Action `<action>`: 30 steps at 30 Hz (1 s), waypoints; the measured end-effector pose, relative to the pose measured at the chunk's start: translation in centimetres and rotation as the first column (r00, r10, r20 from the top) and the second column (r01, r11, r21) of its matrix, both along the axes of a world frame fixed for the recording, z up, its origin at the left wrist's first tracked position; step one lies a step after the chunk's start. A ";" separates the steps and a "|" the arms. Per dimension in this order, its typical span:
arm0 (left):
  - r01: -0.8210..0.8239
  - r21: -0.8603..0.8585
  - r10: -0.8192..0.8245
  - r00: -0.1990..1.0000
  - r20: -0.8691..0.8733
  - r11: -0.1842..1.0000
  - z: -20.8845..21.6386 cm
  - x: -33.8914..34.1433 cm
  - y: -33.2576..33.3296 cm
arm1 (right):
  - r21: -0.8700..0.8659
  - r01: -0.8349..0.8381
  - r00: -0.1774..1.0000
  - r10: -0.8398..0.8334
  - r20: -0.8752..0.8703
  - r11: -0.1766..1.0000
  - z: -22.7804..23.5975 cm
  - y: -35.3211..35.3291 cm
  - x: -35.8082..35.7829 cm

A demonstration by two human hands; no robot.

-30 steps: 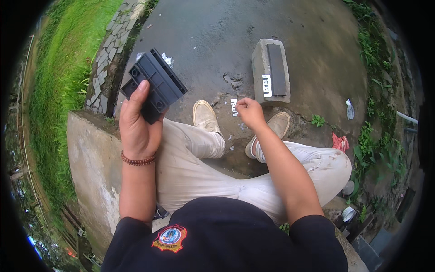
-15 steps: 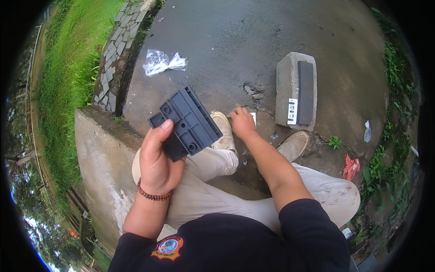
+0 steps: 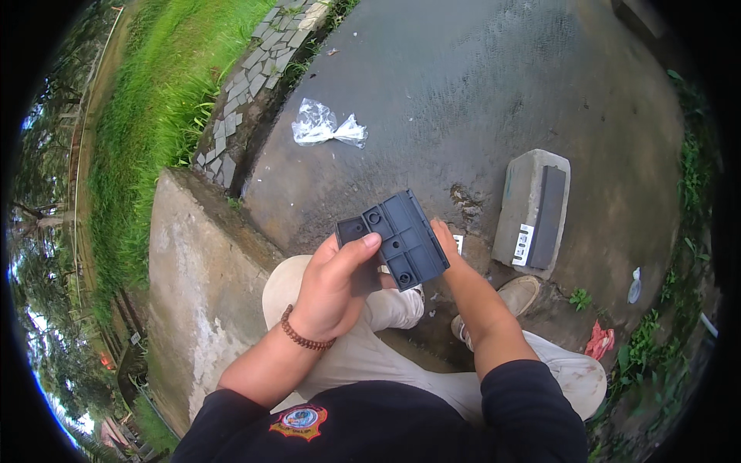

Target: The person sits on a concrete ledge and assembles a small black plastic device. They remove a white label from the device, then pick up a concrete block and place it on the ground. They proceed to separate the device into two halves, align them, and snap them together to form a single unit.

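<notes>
My left hand [image 3: 333, 287] is closed round one edge of a black plastic panel [image 3: 407, 245], its thumb pressed on the face. Ribs, square recesses and round sockets show on the panel, which is tilted above my knees. Behind its right edge is my right hand [image 3: 449, 248], reaching down near the ground; most of its fingers are hidden by the panel, so what they hold cannot be told. A small white piece with dark marks [image 3: 459, 243] shows just beside that hand.
A concrete block [image 3: 513, 202] stands ahead to the right, bearing a long dark strip [image 3: 548, 217] and a white slotted piece [image 3: 523, 245]. A clear plastic bag [image 3: 328, 127] lies ahead left. A low concrete wall [image 3: 189, 285] runs along my left, a red scrap [image 3: 599, 339] lies right.
The view has shifted, so the surroundings sit farther right and lower. The black panel has come nearer my right arm and now covers much of my right hand. My left hand keeps its hold.
</notes>
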State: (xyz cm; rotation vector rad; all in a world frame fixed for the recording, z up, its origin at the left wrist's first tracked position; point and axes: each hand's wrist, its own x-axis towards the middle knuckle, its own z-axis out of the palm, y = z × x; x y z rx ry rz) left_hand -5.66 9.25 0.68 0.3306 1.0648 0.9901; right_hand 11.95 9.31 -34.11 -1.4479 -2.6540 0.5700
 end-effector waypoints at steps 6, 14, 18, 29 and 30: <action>0.009 0.036 -0.012 0.996 0.091 0.999 -1.2 -0.4 0.1 | -0.953 0.023 0.016 -0.953 -0.301 0.302 2.2 -0.6 -0.3; -0.123 0.082 0.100 0.965 0.241 0.989 -0.7 0.8 0.0 | -0.417 0.287 0.426 -0.505 -0.751 0.862 26.7 -0.8 3.3; -0.114 0.120 0.080 0.963 0.258 0.986 -1.0 1.4 -0.9 | 0.310 0.297 0.729 -0.005 -0.684 0.903 32.1 -4.4 0.4; -0.046 0.212 -0.024 0.948 0.317 0.976 0.2 2.7 -5.3 | 0.526 0.323 0.764 0.112 -0.636 0.787 32.5 -9.6 0.4; -0.058 0.218 -0.014 0.948 0.317 0.974 -0.7 2.4 -5.6 | 0.469 0.353 0.724 0.081 -0.685 0.810 32.8 -10.3 0.6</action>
